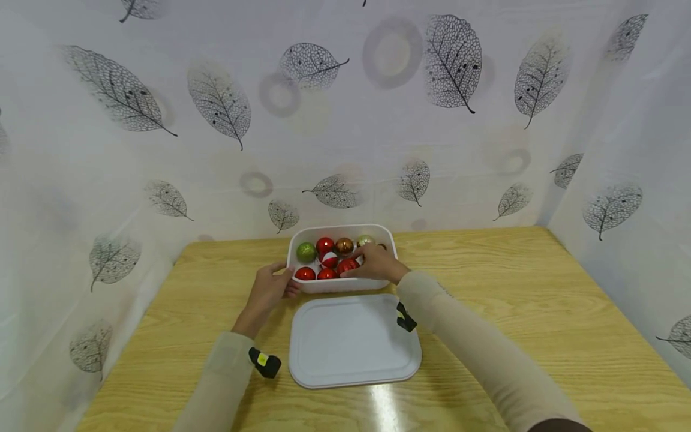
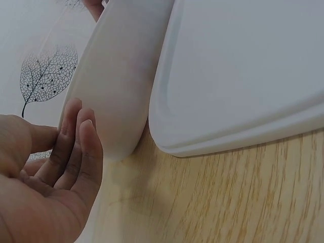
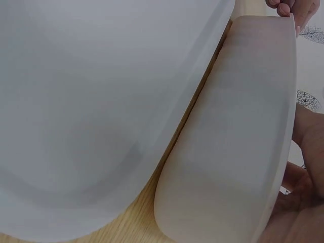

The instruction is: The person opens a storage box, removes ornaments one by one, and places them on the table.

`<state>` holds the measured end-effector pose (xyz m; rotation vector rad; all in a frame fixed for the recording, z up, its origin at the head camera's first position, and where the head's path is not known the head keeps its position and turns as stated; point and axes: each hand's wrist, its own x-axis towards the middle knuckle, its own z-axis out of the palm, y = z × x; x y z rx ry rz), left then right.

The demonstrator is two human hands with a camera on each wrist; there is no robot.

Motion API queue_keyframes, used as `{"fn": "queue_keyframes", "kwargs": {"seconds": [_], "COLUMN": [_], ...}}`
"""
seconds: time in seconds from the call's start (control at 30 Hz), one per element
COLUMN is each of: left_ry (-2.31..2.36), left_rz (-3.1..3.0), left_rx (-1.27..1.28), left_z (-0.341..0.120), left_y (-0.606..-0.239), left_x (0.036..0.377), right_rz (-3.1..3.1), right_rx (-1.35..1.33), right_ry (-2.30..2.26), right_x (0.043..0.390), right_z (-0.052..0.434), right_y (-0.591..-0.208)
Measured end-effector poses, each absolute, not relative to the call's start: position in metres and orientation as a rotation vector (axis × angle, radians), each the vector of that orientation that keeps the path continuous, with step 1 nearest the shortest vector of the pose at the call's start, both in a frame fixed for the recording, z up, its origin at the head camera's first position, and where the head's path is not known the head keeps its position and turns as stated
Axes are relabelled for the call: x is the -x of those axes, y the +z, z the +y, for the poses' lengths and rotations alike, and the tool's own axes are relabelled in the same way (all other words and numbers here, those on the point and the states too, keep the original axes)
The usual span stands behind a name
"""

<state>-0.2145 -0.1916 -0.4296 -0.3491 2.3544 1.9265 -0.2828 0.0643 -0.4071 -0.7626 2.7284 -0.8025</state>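
Baubles (image 1: 326, 274) sit in a white box (image 1: 345, 287) on the surface (image 1: 486, 282): a green one (image 1: 306, 252) at left, then reds, a red-and-white, a brown (image 1: 344, 245), a pale gold (image 1: 365, 240). The left hand (image 1: 270, 285) grips the box's near-left corner; the right hand (image 1: 378, 264), inside, pinches a red bauble (image 1: 347, 266).

Balls (image 1: 327, 260) lie in the box (image 1: 345, 287), behind the lid (image 1: 353, 342) on the table (image 1: 486, 273); left hand (image 1: 268, 288) at the box's left, right hand (image 1: 376, 263) over its right.

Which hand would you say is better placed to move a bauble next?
Likely the right hand: it holds a red bauble inside the white box, while the left hand holds the box's corner.
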Motion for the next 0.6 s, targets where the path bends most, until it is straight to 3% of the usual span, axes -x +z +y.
{"fn": "queue_keyframes", "kwargs": {"seconds": [0.6], "left_ry": [1.966], "left_rz": [2.357], "left_rx": [0.324], "left_z": [-0.191], "left_y": [-0.431], "left_x": [0.214], "right_rz": [2.648], "right_rx": [0.722], "right_ry": [-0.924], "right_x": [0.282], "right_z": [0.073], "right_y": [-0.394]}}
